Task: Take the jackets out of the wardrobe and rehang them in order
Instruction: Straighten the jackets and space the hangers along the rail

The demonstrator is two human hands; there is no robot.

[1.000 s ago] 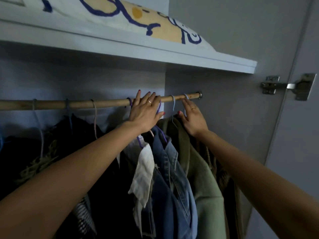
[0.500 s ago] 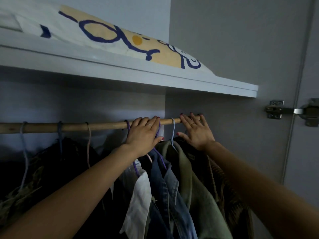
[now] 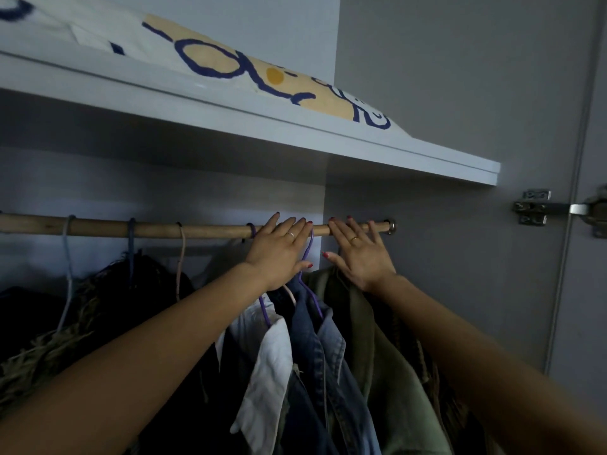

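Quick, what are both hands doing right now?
Left hand: open, fingers over the wooden rail.
Right hand: open, fingers spread on the rail.

I am looking into a bedroom wardrobe in a home. A wooden rail (image 3: 197,229) runs across it, hung with jackets (image 3: 328,356) on thin coloured hangers (image 3: 308,257): denim, olive green, white, dark and fringed ones packed close. A white shelf (image 3: 295,139) above carries a folded cloth (image 3: 230,64) with blue and yellow print. At right, a metal hinge (image 3: 533,208) joins the grey door (image 3: 594,290) to the side wall.
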